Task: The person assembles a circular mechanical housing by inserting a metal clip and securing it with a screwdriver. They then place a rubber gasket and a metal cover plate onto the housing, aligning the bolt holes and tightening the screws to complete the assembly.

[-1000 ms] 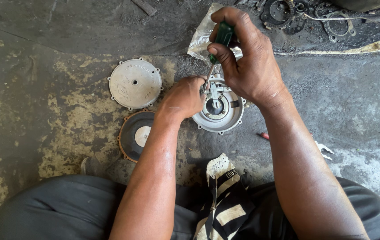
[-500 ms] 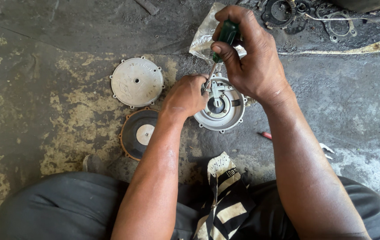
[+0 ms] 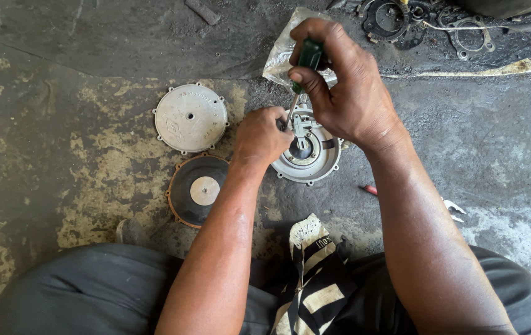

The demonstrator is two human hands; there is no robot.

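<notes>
Our right hand [image 3: 346, 93] clenches the green screwdriver [image 3: 306, 62] over the round housing [image 3: 307, 152]; our left hand [image 3: 259, 136] steadies its rim, grip closed on it

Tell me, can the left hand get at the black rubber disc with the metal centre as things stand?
Probably yes: the black rubber disc lies uncovered on the floor beside the left forearm, but the left hand is steadying the round grey metal housing.

Matt cast-metal housing [image 3: 310, 162]; glossy green plastic screwdriver handle [image 3: 308, 56]; rough stained concrete floor [image 3: 79, 155].

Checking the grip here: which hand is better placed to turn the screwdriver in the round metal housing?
Right hand: it grips the green screwdriver handle. Left hand steadies the housing.
</notes>
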